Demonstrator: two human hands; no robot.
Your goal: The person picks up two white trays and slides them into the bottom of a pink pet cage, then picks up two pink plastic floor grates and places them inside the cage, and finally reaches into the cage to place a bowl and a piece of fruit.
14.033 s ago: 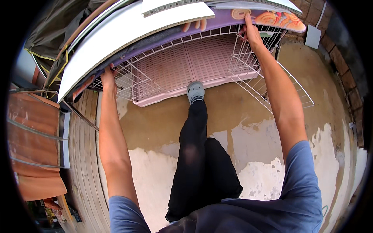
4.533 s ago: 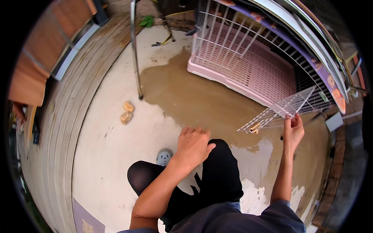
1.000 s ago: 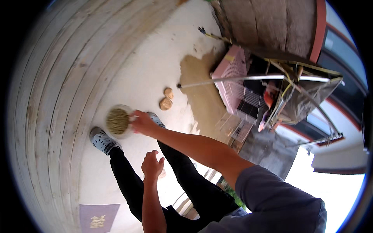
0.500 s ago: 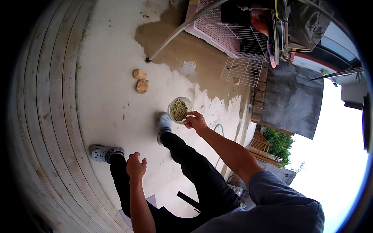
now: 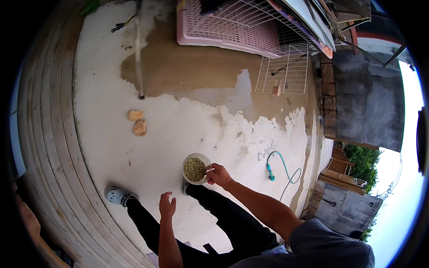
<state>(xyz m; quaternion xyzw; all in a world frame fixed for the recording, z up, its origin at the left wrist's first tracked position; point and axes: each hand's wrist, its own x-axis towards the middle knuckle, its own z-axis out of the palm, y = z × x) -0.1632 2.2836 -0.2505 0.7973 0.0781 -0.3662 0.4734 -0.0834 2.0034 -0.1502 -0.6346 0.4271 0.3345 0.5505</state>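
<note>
My right hand [image 5: 219,174] grips the side of a round clear plastic bowl [image 5: 207,161], its fingers at the right rim. Greenish-brown pellets [image 5: 195,169] lie inside the bowl, which I hold over my right foot, so most of that clog is hidden. To the lower left of the bowl, my left hand [image 5: 167,205] hangs with its thumb and fingers apart and nothing in it.
Two tan stones [image 5: 137,123] lie on the concrete ahead. Beyond a wet brown patch [image 5: 192,71] stands a pink cage [image 5: 223,42] with its wire door [image 5: 286,73] swung out. A green hose [image 5: 290,172] lies right; wooden decking [image 5: 49,111] runs along the left.
The view has moved so that the cage looks closer and the hose nozzle shows at the right. My left hand sits nearer the bowl. My right hand still holds the bowl.
</note>
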